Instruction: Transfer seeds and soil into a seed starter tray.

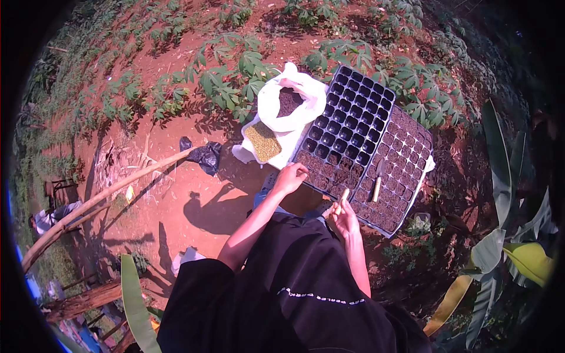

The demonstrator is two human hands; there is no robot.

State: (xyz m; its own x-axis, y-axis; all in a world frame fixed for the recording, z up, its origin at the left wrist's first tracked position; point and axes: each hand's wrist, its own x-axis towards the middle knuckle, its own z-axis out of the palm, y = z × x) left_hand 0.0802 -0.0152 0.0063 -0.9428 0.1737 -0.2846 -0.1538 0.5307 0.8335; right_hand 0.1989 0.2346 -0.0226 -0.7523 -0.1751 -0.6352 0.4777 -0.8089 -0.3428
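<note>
My right hand (346, 218) grips a small wooden-handled tool (344, 195) at the near edge of a black plastic seedling tray (329, 145). Its head is hard to make out against the dark soil. Soil fills the tray's nearest rows, while the cells farther off are bare. At the tray's left edge is my left hand (289, 180), fingers bent; whether it holds anything is unclear. A second seedling tray (401, 154), filled with soil, lies to the right, partly under the first. On it rests a small trowel (377, 183) with a wooden handle.
An open white sack (315, 90) of dark soil stands beyond my left hand, beside a container of yellowish grains (263, 141). A long wooden pole (119, 189) slants across the left, near a black plastic bag (207, 156). Leafy plants (225, 88) grow behind; banana leaves (496, 167) rise at right.
</note>
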